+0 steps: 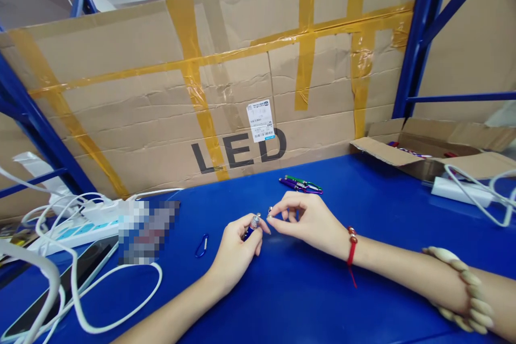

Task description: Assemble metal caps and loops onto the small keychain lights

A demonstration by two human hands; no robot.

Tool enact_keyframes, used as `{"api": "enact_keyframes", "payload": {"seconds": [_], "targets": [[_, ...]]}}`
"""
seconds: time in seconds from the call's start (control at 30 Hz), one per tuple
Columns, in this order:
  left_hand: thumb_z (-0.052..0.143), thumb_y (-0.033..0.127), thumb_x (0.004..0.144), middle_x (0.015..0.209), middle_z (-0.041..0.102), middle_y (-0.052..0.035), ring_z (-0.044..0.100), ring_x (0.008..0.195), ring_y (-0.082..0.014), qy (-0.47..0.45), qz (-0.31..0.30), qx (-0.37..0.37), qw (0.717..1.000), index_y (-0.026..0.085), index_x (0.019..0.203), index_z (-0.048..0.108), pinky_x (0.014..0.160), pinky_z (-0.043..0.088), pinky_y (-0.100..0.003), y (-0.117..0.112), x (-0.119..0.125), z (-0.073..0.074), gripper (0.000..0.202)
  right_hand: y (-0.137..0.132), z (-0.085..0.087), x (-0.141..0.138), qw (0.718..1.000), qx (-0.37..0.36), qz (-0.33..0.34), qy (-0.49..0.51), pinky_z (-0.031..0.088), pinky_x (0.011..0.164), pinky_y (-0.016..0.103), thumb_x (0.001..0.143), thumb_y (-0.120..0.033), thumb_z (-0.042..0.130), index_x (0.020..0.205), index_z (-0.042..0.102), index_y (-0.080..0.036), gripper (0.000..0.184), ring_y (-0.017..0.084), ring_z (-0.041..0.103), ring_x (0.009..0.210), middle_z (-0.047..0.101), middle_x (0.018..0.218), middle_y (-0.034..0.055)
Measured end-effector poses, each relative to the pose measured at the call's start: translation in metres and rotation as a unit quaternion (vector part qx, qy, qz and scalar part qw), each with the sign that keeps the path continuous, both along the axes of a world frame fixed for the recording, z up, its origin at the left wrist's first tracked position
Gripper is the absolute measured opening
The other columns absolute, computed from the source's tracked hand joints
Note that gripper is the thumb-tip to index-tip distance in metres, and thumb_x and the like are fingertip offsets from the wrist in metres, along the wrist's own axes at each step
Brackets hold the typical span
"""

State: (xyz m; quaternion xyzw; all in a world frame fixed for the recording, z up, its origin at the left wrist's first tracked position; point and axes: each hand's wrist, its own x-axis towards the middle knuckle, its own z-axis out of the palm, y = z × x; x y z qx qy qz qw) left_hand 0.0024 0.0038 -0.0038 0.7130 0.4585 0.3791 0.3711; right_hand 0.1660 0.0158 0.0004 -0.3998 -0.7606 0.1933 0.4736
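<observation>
My left hand [237, 250] rests on the blue table [363, 199] with its fingers closed round a small blue keychain flashlight [252, 226], silver tip up. My right hand [306, 217] is just to its right, thumb and forefinger pinched on a tiny silver part [269, 210] close to the flashlight's tip. A red bead string is on my right wrist and a shell bracelet on the forearm. A blue carabiner clip [201, 245] lies on the table left of my left hand.
Green and purple keychain flashlights [302, 185] lie behind my hands. An open cardboard box [427, 153] with more items stands at the right, beside a white power strip [459, 191]. White cables, a power strip and a phone [60, 285] crowd the left. A taped cardboard wall marked LED stands behind.
</observation>
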Motion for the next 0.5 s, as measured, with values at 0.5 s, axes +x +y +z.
{"api": "enact_keyframes", "payload": {"seconds": [0.5], "targets": [[0.040,0.023,0.082,0.049,0.043,0.0038,0.040,0.052,-0.0096,0.033,-0.059,0.063,0.996,0.016,0.057,0.041,0.057,0.031,-0.021,0.0006,-0.0014,-0.0034,0.026,-0.0061,0.0026,0.0026,0.993,0.042,0.102,-0.044,0.039,0.049,0.017,0.079,-0.026,0.057,0.085,0.069,-0.017,0.016,0.005,0.048,0.053,0.058,0.072,0.0006]]}}
